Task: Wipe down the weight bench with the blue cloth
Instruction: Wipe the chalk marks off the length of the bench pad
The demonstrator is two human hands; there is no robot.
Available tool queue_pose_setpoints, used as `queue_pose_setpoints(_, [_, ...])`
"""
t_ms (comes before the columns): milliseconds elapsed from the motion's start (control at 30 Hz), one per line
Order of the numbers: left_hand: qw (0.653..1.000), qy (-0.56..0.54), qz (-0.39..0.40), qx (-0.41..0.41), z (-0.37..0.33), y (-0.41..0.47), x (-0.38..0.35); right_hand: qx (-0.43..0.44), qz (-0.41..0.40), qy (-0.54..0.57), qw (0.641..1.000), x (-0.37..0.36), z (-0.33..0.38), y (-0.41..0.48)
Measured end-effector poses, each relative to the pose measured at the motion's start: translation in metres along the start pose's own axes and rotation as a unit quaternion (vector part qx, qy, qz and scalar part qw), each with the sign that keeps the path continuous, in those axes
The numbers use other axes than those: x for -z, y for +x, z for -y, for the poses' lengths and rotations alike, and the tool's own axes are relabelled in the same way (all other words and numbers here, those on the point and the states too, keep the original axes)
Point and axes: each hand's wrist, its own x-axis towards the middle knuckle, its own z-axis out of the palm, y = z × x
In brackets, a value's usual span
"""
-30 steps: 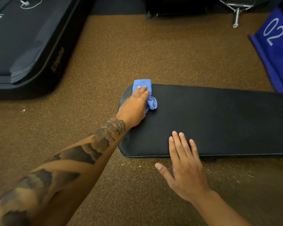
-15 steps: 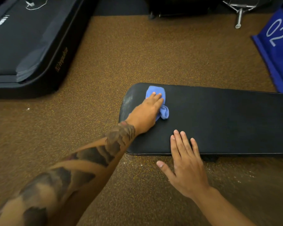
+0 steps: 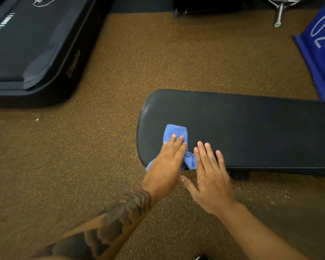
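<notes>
Left end of the weight bench (image 3: pixel 251 132), near edge. The blue cloth (image 3: pixel 176 131) lay on the black pad there, its far part flat on the surface and a bunched tail spilling toward the near edge.

Your left hand (image 3: pixel 167 162) pressed down on the cloth, fingers straight and held close together; this was a flat press, not a pinch. Your right hand (image 3: pixel 210 177) rested flat on the near edge of the pad just right of it, fingers a little spread and holding nothing. The cloth's bunched tail sat between the two hands; I could not tell whether it touched your right index finger.

Handling, as a judgement: the cloth looked thin, soft and light, and likely to ball up and slide under the palm. Pressing over its middle with the whole hand should work better than gripping a corner. The pad looked smooth and firm, so the cloth should glide across it. Most of the pad stretched away to the right.

Speckled brown floor (image 3: pixel 139 62) all round.
</notes>
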Motion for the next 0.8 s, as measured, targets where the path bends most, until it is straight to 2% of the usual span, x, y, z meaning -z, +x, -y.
queue_pose_setpoints(133, [1.0,-0.013,0.02,-0.02,0.024,0.04,0.003,0.004,0.002,-0.014,1.0,-0.001,0.0,0.001])
queue_pose_setpoints(200, [1.0,-0.009,0.017,0.011,0.043,0.049,0.012,0.004,-0.001,-0.021,1.0,0.0,0.0,0.0])
queue_pose_setpoints(300, [0.997,-0.018,-0.028,0.077,0.063,0.037,0.021,0.005,-0.003,-0.02,1.0,0.0,0.0,0.0])
queue_pose_setpoints(467, [0.985,-0.047,-0.086,0.139,0.03,-0.01,0.018,0.001,0.003,-0.019,1.0,0.003,0.001,-0.001])
queue_pose_setpoints(600, [0.994,-0.04,-0.052,0.09,0.011,-0.004,0.005,0.003,0.004,-0.01,1.0,0.002,0.001,0.0])
queue_pose_setpoints(700, [0.999,-0.03,-0.024,0.026,0.012,0.026,-0.003,0.005,0.0,-0.012,1.0,0.0,0.001,0.0])
queue_pose_setpoints(800, [1.0,-0.027,-0.01,0.001,0.023,0.055,0.001,0.004,-0.001,-0.017,1.0,-0.002,0.002,0.0])
